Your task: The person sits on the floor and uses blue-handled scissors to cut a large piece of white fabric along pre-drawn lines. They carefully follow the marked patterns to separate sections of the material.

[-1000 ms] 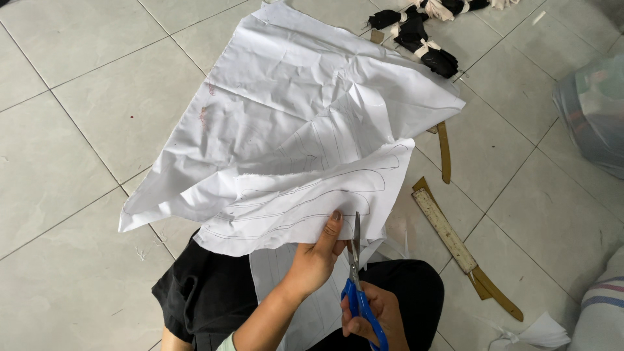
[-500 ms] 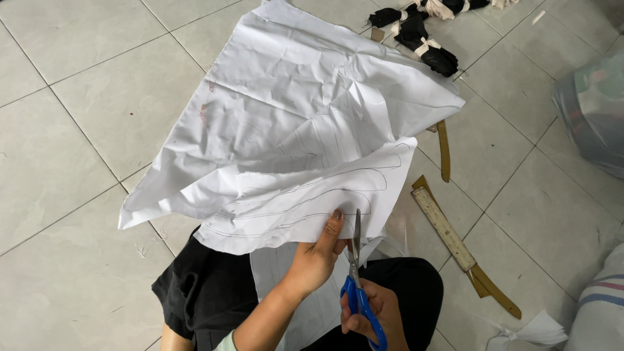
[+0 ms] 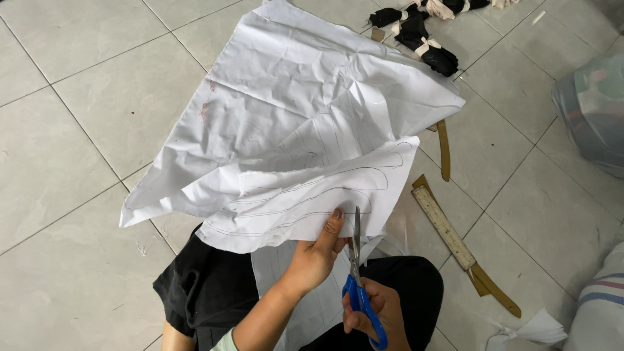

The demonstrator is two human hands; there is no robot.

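The left hand (image 3: 315,257) pinches the near edge of a large sheet of crumpled white fabric (image 3: 305,123), its fingers (image 3: 335,224) closed on the cloth, thumb underneath and out of sight. The fabric spreads away from the person across the pale tiled floor (image 3: 78,117), lifted at the held edge, with thin curved pencil lines drawn across its lower part. Just right of the left hand, the right hand (image 3: 377,312) grips blue-handled scissors (image 3: 357,273), fingers wrapped through the loops; the blades point up into the fabric's edge and stand nearly closed, right beside the left fingertips. Below both hands lie the person's legs in black clothing (image 3: 208,292). On the floor to the right lies a wooden ruler (image 3: 445,227), and beyond the fabric's far corner sit black bundles tied with pale strips (image 3: 422,42).
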